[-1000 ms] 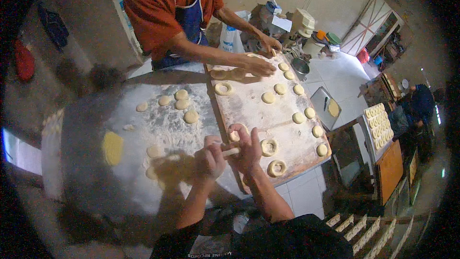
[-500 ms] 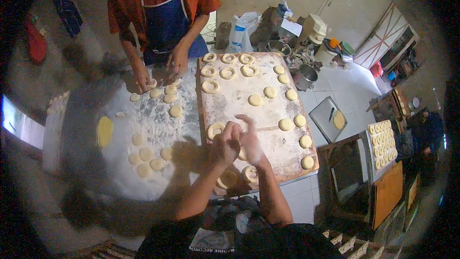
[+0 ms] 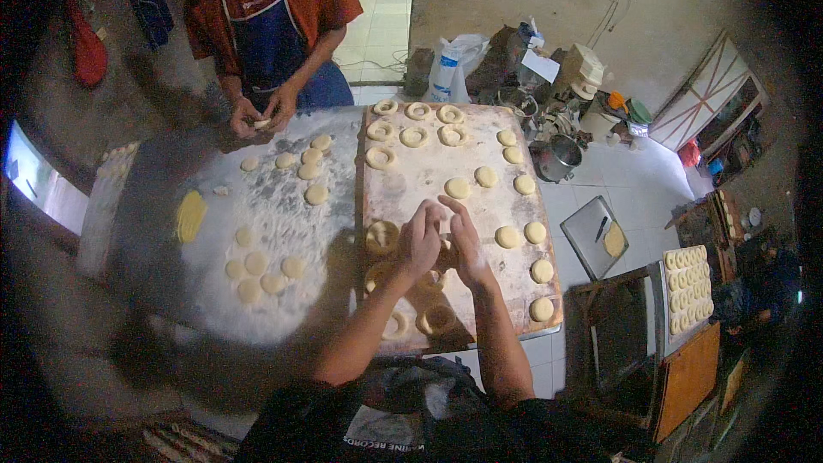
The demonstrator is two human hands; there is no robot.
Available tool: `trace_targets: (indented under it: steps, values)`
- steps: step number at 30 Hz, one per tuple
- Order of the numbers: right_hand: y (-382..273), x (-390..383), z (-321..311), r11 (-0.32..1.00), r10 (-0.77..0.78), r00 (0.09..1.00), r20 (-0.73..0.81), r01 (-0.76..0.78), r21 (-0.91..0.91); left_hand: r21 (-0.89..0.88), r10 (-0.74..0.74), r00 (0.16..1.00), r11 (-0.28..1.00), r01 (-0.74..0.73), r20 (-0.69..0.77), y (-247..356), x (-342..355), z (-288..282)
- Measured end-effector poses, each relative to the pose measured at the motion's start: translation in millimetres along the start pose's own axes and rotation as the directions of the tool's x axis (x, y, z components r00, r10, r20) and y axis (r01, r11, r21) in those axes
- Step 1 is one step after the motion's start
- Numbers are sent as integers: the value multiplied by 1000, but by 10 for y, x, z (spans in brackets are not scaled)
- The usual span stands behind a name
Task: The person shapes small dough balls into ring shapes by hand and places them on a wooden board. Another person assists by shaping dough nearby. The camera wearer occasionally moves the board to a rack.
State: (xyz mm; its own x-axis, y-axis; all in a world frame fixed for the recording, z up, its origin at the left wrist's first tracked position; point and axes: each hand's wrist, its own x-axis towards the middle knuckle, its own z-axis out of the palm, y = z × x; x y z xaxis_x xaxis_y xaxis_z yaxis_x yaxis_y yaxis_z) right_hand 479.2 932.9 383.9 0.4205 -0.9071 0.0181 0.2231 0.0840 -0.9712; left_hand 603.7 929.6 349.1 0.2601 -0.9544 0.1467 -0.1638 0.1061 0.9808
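My left hand (image 3: 419, 242) and my right hand (image 3: 466, 249) face each other above the near middle of a floured wooden board (image 3: 480, 150). Their fingers curve inward with the fingertips close together. A pale bit shows between them, but what they hold is mostly hidden. In my shadow beside my left wrist lies a dough ring (image 3: 369, 238), with further rings near the board's front edge, among them one dough ring (image 3: 438, 332). Flat round dough pieces, such as one dough disc (image 3: 507, 237), lie to the right of my hands. Several rings stand in rows at the board's far left.
Left of the board, a floured grey tabletop (image 3: 197, 291) bears dough discs and a yellow slab (image 3: 190, 216). A person in a blue apron (image 3: 270, 43) handles dough across it. Right are a metal tray (image 3: 594, 236) with a knife, a pot (image 3: 559, 157) and a tray of rings (image 3: 677, 300).
My hands have gone from a clasped pose with one finger stretched out to facing each other, fingers pointing up. The other person has lifted a dough piece off the tabletop. The view has shifted slightly.
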Motion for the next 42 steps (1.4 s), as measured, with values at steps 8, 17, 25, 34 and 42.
trace_targets:
  steps: [8, 17, 25, 34, 42]
  values:
    - [422, 601, -346, 557, 114, 914, -389, -383, -737, 832, 47, 996, 554, 33, -71, -212, 422, -151]
    - [544, 235, -307, 376, -152, 940, -306, -231, -897, 886, -343, 917, 463, -24, 204, 290, 241, -209]
    - [92, -1743, -1171, 232, -306, 606, -734, -700, -675, 669, -59, 753, 509, -542, 655, 295, 174, 943]
    - [-125, -1272, -844, 990, 3, 808, -589, -87, -114, -27, 258, 867, 962, -273, 426, -5, -7, 347]
    - [651, 794, 1318, 757, 146, 953, 267, 66, -650, 279, -38, 984, 957, 85, -172, -1053, -172, -2771]
